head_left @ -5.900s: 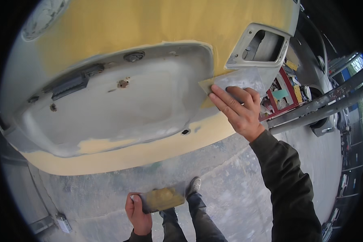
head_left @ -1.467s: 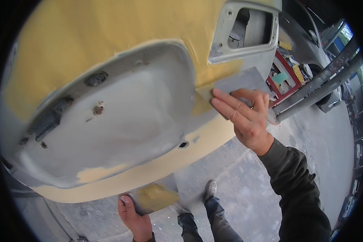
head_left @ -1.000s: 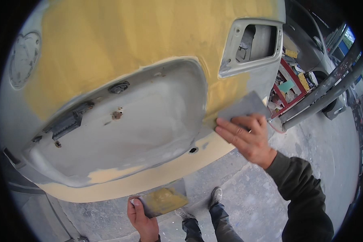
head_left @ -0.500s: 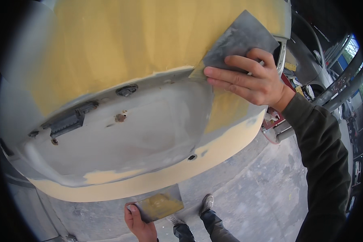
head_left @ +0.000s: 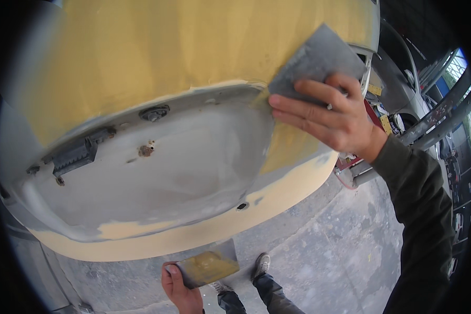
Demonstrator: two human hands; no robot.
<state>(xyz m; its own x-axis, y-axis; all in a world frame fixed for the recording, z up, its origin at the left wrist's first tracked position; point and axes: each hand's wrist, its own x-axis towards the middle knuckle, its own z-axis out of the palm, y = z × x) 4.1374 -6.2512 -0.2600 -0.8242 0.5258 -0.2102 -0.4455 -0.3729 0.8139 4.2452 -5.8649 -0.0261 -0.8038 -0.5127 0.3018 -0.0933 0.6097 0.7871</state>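
My right hand (head_left: 343, 118) is closed on a flat grey putty spreader (head_left: 319, 60), its fingers stretched along one side of the plate. The spreader lies near the upper right corner of a grey recess (head_left: 199, 157) in a car body panel, over yellow putty (head_left: 157, 52). Low in view, my left hand (head_left: 182, 290) grips a second spreader (head_left: 212, 267) by one end. Yellow putty is smeared across that plate, which is apart from the panel. Putty also covers the strip right of the recess, with a paler band (head_left: 277, 196) below.
A black fitting (head_left: 154, 112) and a black bracket (head_left: 76, 157) sit on the recess's upper edge. Stained concrete floor (head_left: 329, 230) lies below, with my shoe (head_left: 261, 264) on it. At right stand metal posts (head_left: 439, 118), a cluttered red stand and a grey car.
My right hand and spreader have shifted slightly right and down, away from the recess corner. The panel sits a little further left in view. My left hand stays nearly in place.
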